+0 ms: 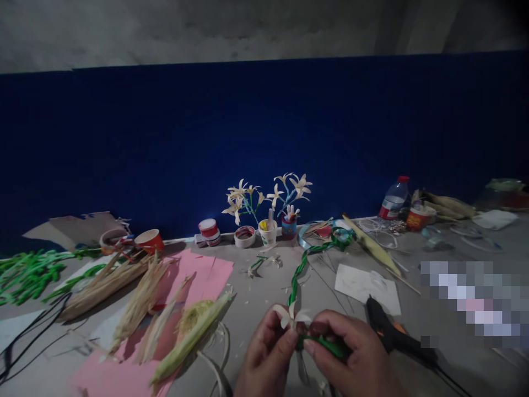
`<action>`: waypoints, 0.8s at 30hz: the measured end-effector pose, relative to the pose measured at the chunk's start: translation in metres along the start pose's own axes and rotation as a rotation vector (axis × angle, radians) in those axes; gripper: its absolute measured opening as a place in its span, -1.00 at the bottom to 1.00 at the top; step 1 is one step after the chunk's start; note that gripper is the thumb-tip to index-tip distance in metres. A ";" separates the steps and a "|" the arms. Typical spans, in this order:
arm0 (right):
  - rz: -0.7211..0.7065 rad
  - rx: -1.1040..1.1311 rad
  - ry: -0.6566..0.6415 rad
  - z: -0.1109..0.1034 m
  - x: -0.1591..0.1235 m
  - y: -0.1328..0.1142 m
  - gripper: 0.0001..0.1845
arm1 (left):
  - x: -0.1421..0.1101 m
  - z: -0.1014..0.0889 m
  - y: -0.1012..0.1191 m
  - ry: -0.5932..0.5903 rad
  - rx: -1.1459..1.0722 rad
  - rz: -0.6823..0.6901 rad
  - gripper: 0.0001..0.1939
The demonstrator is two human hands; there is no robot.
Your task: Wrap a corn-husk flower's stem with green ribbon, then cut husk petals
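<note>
A small white flower [292,316], its petals looking like corn husk, stands upright between my hands at the lower middle. My left hand [268,350] is closed, pinching the flower at its base. Closed as well, my right hand [353,353] grips a glossy green ribbon [295,284] beside the flower's base. From the hands the twisted ribbon runs away over the table to a loose coil [342,238]. Thin dark wire-like strands hang below the fingers. The fingertips partly hide where flower and ribbon meet.
A black glue gun [382,325] lies right of my right hand, near white paper [367,288]. Corn husks [192,339] and pink paper [215,269] are on the left. Finished flowers [237,198] stand in cups at the back, with a water bottle [394,199] farther right.
</note>
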State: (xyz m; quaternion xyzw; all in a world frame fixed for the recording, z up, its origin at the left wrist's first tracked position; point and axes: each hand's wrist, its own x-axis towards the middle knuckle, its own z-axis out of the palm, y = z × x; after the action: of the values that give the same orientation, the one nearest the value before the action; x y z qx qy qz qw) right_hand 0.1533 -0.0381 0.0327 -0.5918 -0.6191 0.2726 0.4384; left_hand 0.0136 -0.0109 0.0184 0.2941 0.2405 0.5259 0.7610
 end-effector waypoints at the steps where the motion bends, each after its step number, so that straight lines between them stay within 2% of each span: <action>1: 0.006 0.028 -0.023 0.000 0.000 0.002 -0.90 | 0.000 -0.002 -0.001 -0.008 0.016 0.009 -0.81; 5: 0.027 0.172 -0.114 -0.001 0.003 0.006 -0.91 | 0.001 -0.008 -0.005 -0.051 0.060 0.030 -0.71; 8: 0.072 0.278 -0.200 -0.003 0.007 0.010 -0.88 | 0.002 -0.011 -0.007 -0.104 0.030 0.005 -0.71; 12: 0.156 0.463 -0.322 -0.003 0.011 0.014 -0.77 | 0.003 -0.011 -0.007 -0.145 -0.004 -0.042 -0.67; 15: 0.174 0.581 -0.309 -0.001 0.013 0.013 -0.66 | 0.001 -0.008 -0.004 -0.148 -0.006 -0.045 -0.66; 17: 0.168 0.597 -0.308 0.000 0.014 0.010 -0.65 | -0.001 -0.006 0.000 -0.149 0.007 -0.051 -0.67; 20: 0.117 0.524 -0.329 0.000 0.014 0.006 -0.71 | -0.001 -0.003 0.003 -0.135 0.007 -0.043 -0.66; 24: 0.051 0.404 -0.235 0.002 0.009 0.004 -0.80 | 0.001 -0.006 0.000 -0.119 0.001 -0.033 -0.65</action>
State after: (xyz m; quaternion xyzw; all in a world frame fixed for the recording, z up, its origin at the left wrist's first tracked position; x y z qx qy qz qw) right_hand 0.1541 -0.0279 0.0304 -0.4715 -0.5836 0.4692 0.4658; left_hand 0.0100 -0.0086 0.0135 0.3211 0.1999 0.4947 0.7825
